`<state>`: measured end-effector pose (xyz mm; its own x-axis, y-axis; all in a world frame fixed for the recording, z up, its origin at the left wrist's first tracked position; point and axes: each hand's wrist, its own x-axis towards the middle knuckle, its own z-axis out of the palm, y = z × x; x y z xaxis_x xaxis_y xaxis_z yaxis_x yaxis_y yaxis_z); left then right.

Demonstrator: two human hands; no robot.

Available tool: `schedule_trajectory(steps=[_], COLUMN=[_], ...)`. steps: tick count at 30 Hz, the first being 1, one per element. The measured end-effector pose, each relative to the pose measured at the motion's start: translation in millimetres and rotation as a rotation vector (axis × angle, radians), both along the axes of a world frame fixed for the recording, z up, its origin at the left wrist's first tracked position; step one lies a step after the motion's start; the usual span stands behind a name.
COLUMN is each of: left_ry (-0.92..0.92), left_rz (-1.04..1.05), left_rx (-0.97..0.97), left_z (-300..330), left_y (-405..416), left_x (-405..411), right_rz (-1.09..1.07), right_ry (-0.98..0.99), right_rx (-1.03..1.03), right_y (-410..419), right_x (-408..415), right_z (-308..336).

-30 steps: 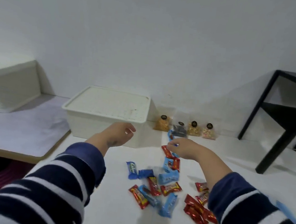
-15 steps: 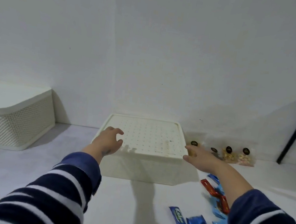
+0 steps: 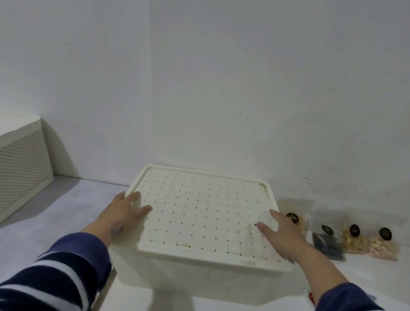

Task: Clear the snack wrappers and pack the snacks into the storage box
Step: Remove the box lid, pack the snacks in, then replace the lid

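The cream storage box [image 3: 190, 276] stands on the white table, closed by a flat lid [image 3: 204, 212] dotted with small holes. My left hand [image 3: 120, 213] rests on the lid's left edge, fingers spread over the rim. My right hand [image 3: 283, 237] lies on the lid's right edge in the same way. To the right of the box, several clear snack bags [image 3: 354, 240] with black round labels line the wall. Only a red sliver of one wrapped snack [image 3: 311, 297] shows by my right sleeve; the rest of the pile is out of view.
A perforated cream basket [image 3: 0, 178] lies tilted at the far left on a lower surface. A gap between the two surfaces runs down near my left sleeve. The white wall stands close behind the box.
The view has moved closer to the box and up, so the candy pile has dropped out of sight. Both hands have reached forward and settled on the lid's left and right edges.
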<state>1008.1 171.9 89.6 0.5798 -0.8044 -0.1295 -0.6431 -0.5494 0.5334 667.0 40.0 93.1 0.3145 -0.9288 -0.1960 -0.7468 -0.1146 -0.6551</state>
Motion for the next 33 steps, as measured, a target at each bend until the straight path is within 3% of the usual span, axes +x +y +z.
schedule_trajectory(steps=[8,17,25,33], left_ry=[0.073,0.038,0.013,0.016], left_rz=[0.081,0.064,0.009,-0.028], left_rx=[-0.104,-0.229,-0.303,-0.220], left_z=[1,46,66,15], left_y=[-12,25,124,244], left_x=[3,-1,2,11], right_rz=[-0.071,-0.089,-0.130,-0.180], right_ry=[-0.015,0.009,0.049,0.125], right_rx=[-0.043,-0.130,-0.158,-0.019], right_y=[-12,24,133,262], right_x=[14,12,17,28], right_z=[1,61,85,28])
